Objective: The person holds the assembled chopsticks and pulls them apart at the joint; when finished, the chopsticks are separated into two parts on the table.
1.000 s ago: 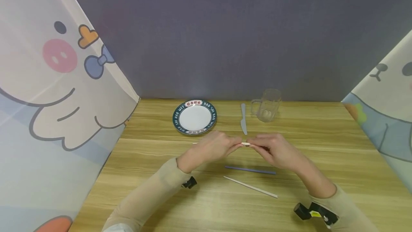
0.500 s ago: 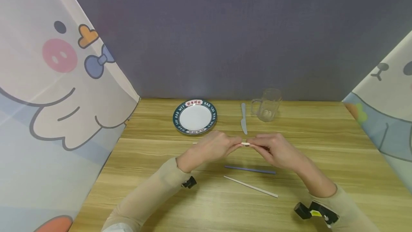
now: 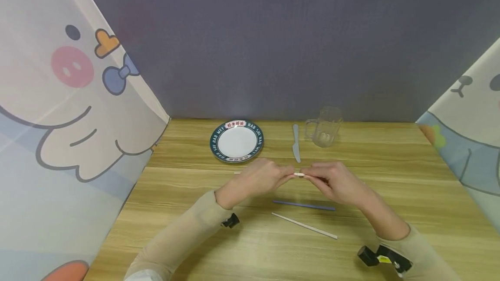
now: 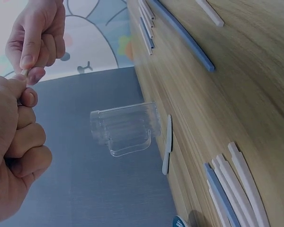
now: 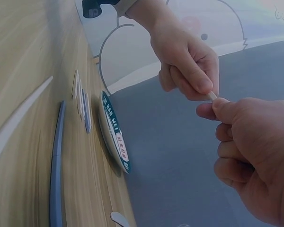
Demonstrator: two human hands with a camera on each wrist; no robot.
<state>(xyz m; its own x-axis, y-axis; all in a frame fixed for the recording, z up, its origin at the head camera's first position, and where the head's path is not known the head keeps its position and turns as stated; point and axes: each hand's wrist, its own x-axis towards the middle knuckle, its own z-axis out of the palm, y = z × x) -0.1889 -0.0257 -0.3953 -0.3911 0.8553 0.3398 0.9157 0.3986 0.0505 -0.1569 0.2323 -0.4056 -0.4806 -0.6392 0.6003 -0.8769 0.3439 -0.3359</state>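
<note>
Above the middle of the table, my left hand (image 3: 259,178) and right hand (image 3: 337,181) meet fingertip to fingertip. Both pinch a thin white stick (image 3: 298,174) between thumb and finger. Only a short length of it shows between them, and the fingers hide the rest. Below the hands lie a tapered blue chopstick (image 3: 304,205) and a tapered white chopstick (image 3: 304,225), apart from each other. In the left wrist view, several white sticks (image 4: 251,189) and a blue stick (image 4: 222,191) lie side by side. Another row of sticks (image 4: 146,23) is near the top.
A green-rimmed plate (image 3: 217,154) stands at the back left of the wooden table (image 3: 183,229). A grey knife (image 3: 295,144) lies to its right, beside an upright clear mug (image 3: 328,127). A dark wall (image 3: 273,47) rises behind, with printed panels on both sides.
</note>
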